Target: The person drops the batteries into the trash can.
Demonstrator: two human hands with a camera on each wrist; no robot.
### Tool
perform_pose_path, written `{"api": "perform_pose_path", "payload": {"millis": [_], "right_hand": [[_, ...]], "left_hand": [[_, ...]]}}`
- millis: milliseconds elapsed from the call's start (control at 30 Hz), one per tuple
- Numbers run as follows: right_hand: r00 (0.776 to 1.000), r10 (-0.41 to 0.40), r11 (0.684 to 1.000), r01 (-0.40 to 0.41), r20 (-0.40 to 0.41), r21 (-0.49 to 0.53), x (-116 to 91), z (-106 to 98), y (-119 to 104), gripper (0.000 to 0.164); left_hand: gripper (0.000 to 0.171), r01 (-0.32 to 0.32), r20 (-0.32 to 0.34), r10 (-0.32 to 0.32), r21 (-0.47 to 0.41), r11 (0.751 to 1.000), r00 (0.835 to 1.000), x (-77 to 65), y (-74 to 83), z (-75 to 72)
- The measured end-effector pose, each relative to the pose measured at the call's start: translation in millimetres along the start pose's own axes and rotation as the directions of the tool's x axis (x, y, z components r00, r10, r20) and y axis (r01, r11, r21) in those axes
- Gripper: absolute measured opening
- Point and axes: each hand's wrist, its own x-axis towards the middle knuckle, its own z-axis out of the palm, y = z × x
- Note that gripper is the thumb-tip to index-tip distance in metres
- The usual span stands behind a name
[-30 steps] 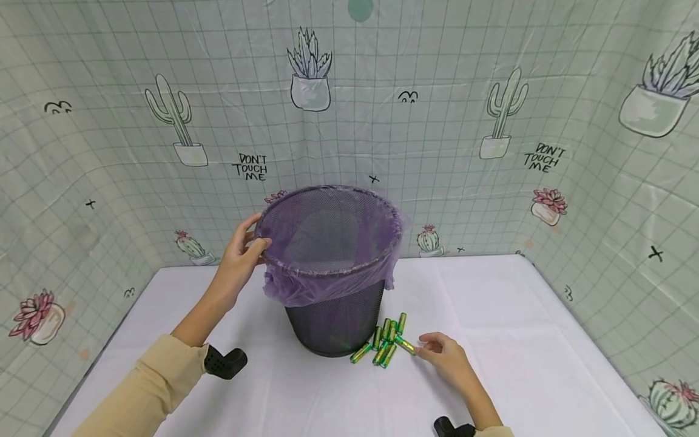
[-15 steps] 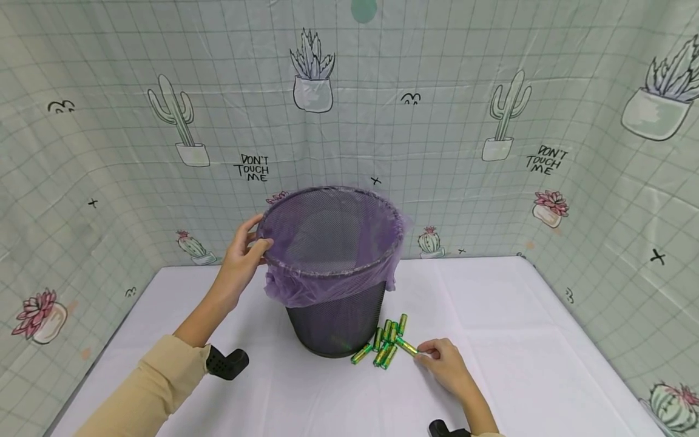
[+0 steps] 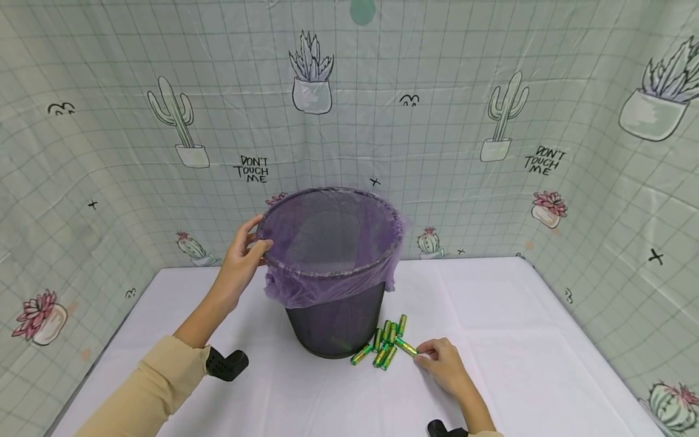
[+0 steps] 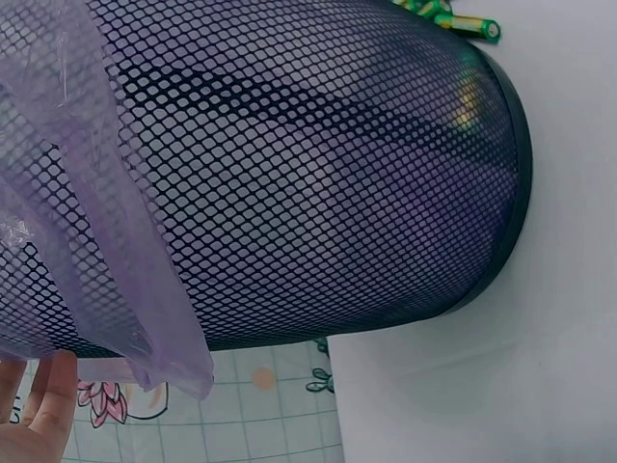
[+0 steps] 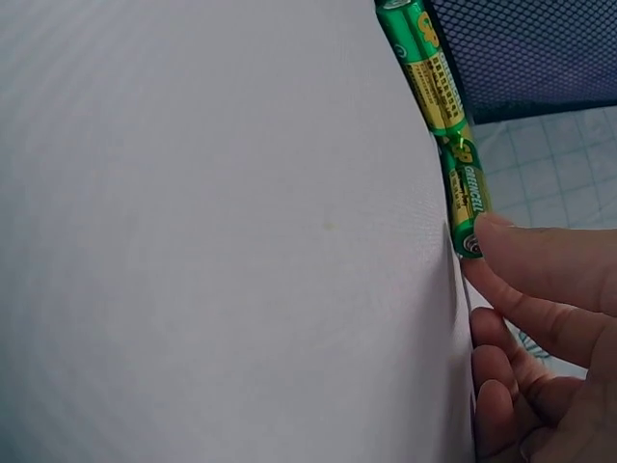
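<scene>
A black mesh wastebasket [image 3: 332,332] stands upright, lined with a purple bag [image 3: 322,292] folded over its rim. My left hand [image 3: 240,258] grips the rim at the left, thumb on the inner side and fingers outside. Low at the right of the basket lies a loose pile of green-and-gold batteries [image 3: 386,353]. My right hand [image 3: 445,364] pinches the near end of one battery [image 3: 406,346] between thumb and index finger. In the right wrist view, the thumb [image 5: 549,262] covers part of that battery's end. A blurred green-yellow patch shows through the mesh in the left wrist view.
A white cloth covers the table [image 3: 491,315]. Behind and at both sides hangs a gridded curtain [image 3: 349,139] printed with cacti. Black wrist devices [image 3: 226,364] sit at both sleeve cuffs.
My right hand has shifted slightly down and left, with its fingertips closer onto the end of the battery. My left hand and the wastebasket hold their place.
</scene>
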Motion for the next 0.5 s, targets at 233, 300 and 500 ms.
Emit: {"api": "perform_pose_path", "payload": {"millis": [233, 300, 500], "right_hand": [[1.000, -0.027, 1.000, 0.027, -0.011, -0.009, 0.4, -0.1, -1.0, 0.014], [1.000, -0.028, 1.000, 0.028, -0.009, -0.010, 0.3, 0.2, -1.0, 0.014], [1.000, -0.028, 1.000, 0.028, -0.007, -0.015, -0.1, 0.8, -1.8, 0.012]], "left_hand": [[0.059, 0.003, 0.002, -0.003, 0.005, 1.000, 1.000, -0.3, 0.5, 0.4], [0.059, 0.002, 0.002, -0.002, 0.006, 1.000, 1.000, -0.7, 0.6, 0.4], [0.060, 0.002, 0.003, -0.002, 0.012, 1.000, 1.000, -1.1, 0.7, 0.4]]}}
